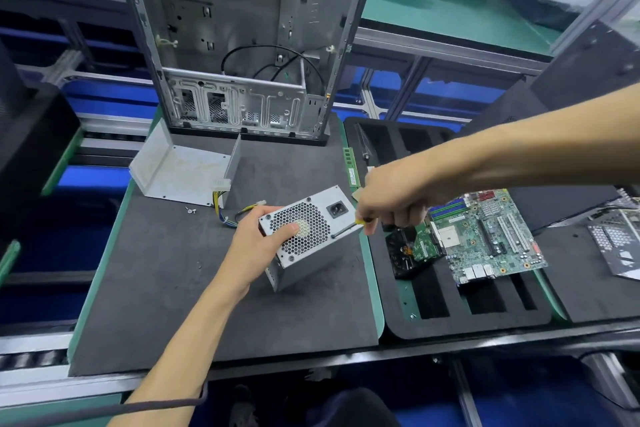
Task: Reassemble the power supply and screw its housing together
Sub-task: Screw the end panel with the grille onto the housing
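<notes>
A grey metal power supply point(304, 236) sits tilted on a dark foam mat point(173, 288), towards the mat's right edge, its honeycomb fan grille and black mains socket facing up. The left hand point(258, 246) grips it from the left side — thumb lying across the grille, fingers wrapped behind the housing. The right hand point(391, 198) is curled round the yellow handle of a screwdriver point(346, 228), whose dark shaft slants down to the grille face near its right edge, below the socket. A bundle of yellow and black wires point(225, 208) trails from behind the unit towards the mat's far side. There lies a bent grey metal cover point(180, 170), open side up, with two small screws point(190, 210) just in front of it. At the mat's far edge stands an open computer case point(242, 45). Beside the mat's right edge is a black foam tray point(450, 319) — a green motherboard point(491, 236) rests across it, next to a smaller black-and-green board point(412, 250).
</notes>
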Motion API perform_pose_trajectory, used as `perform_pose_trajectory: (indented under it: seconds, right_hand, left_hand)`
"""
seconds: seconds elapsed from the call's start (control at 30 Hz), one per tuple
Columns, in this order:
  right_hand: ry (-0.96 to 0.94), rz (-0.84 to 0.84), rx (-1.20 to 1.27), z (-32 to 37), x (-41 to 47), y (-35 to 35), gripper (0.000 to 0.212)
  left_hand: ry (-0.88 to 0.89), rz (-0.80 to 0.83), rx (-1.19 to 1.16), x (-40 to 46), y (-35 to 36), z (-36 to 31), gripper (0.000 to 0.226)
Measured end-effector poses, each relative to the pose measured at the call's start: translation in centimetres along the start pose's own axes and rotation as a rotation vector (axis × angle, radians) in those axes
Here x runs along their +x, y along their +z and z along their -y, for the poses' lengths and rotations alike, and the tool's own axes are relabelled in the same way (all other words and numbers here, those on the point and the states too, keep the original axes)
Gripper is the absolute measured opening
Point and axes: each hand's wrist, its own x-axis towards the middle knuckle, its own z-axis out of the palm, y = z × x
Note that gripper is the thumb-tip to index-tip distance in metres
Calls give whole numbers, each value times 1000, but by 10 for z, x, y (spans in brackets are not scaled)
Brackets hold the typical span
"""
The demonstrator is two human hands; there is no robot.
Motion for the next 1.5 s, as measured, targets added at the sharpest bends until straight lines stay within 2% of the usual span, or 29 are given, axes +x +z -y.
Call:
perform_pose_trajectory:
  seconds: [0.07,0.13,0.23,0.3,0.37,0.47,0.57,0.67,0.73,0.8,0.87,1.0,1.07,1.13,1.23,1.37,1.43,1.5]
  right_hand:
    - [81,106,257,-5,2,-2,29]
    - [97,144,337,-8,2,1,30]
    - [30,70,257,-13,1,6,27]
    - [-51,-21,124,-16,0,5,36]
    - [-124,-84,-89,-17,-3,1,37]
    - [-362,-315,-733,-17,-9,0,20]
    - [-657,-495,-1328,-16,-14,-1,20]
    - [-816,-531,-1598,-14,-13,-2,22]
    - [-811,-528,-1563,-11,-12,0,22]
    - [-694,-489,-1346,-8,-10,2,29]
    - [-492,-394,-1002,-5,-7,0,39]
    - [-19,-26,-43,-5,8,-5,34]
    - [100,91,236,-7,9,-7,37]
    - [144,154,338,-9,9,-8,39]
    - [93,145,303,-12,8,-9,32]
    - [-74,10,48,-14,4,-8,38]
    - [-205,-121,-333,-14,-2,-6,30]
    - [-393,-315,-885,-12,-8,-4,25]
  left_hand:
    - [-3,-21,-3,1,-1,2,25]
    - [0,-23,-5,2,-3,1,27]
    - [-13,-3,-12,0,-3,-3,36]
    - [-25,2,-7,-1,-3,-4,35]
    - [-26,-6,-3,-1,-3,-3,29]
    - [-26,-13,7,-2,-2,-3,29]
    - [-16,-18,8,-2,-3,-3,29]
    - [-5,-25,7,-2,-1,-2,26]
    - [0,-31,14,-3,0,-2,25]
    - [-4,-37,15,-2,1,-2,24]
    - [-3,-32,20,-2,2,-2,23]
    - [6,-18,14,-1,1,0,24]
    - [12,-18,16,-1,1,1,24]
    - [13,-15,21,0,0,1,24]
    - [20,-12,32,1,-1,2,23]
    - [27,-3,38,1,-2,2,24]
    - [26,0,38,0,-2,1,24]
    - [26,0,34,0,-2,1,24]
